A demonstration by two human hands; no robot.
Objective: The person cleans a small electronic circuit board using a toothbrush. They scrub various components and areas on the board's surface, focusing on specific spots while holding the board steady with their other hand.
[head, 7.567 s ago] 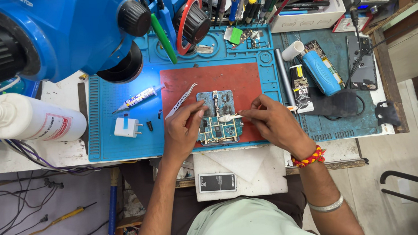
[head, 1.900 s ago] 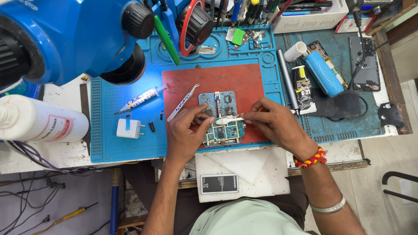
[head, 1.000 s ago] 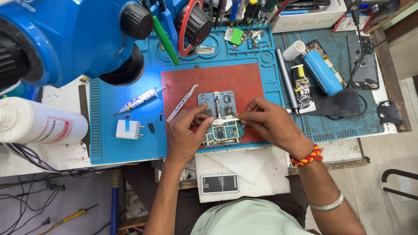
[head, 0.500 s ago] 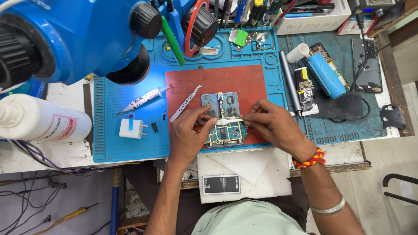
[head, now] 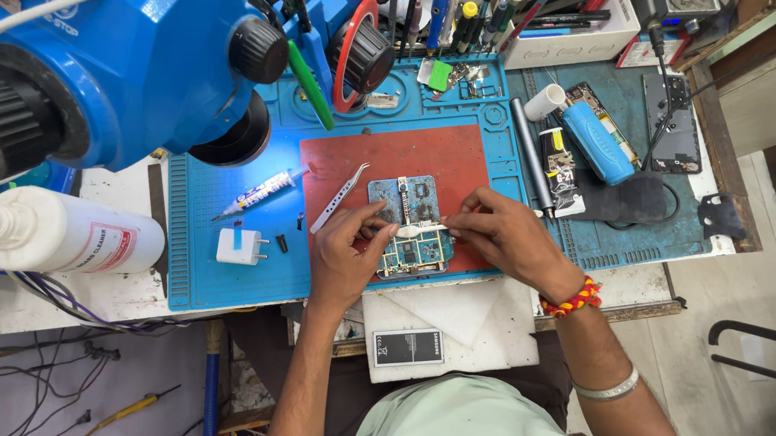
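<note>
Two bare hands at a repair bench, everything seen from the head view looking down. Biggest item is the blue microscope (head: pixel 109 74) filling the top left, its lens barrel hanging over the blue work mat (head: pixel 227 286). White plastic bottle (head: pixel 58 244) lies on its side off the mat's left edge. Red pad (head: pixel 420 155) sits mid-mat, and the circuit board (head: pixel 415 262) lies on its lower half, touching a blue-grey metal holder plate (head: pixel 414 196) just above it. Left hand (head: pixel 345 258) rests on the pad at the board's left edge, thumb and forefinger closed down on the board's top left corner, pinning it. Right hand (head: pixel 500 237) comes in from the right, fingertips pressed together on a small white swab (head: pixel 421 230) laid across the board's top, the tip sitting between the two hands. Right wrist carries a red and yellow bead bracelet (head: pixel 572 299). Blue cylinder tool (head: pixel 596 137) lies on the mat's right side, next to a dark phone (head: pixel 673 122). Small stuff: tweezers (head: pixel 338 197) on the pad's left edge, apart from the left hand; a syringe (head: pixel 261 193) of paste and a white plug adapter (head: pixel 241 246) on the mat to the left; a battery (head: pixel 407 346) on the white sheet below the mat, near the person's chest
</note>
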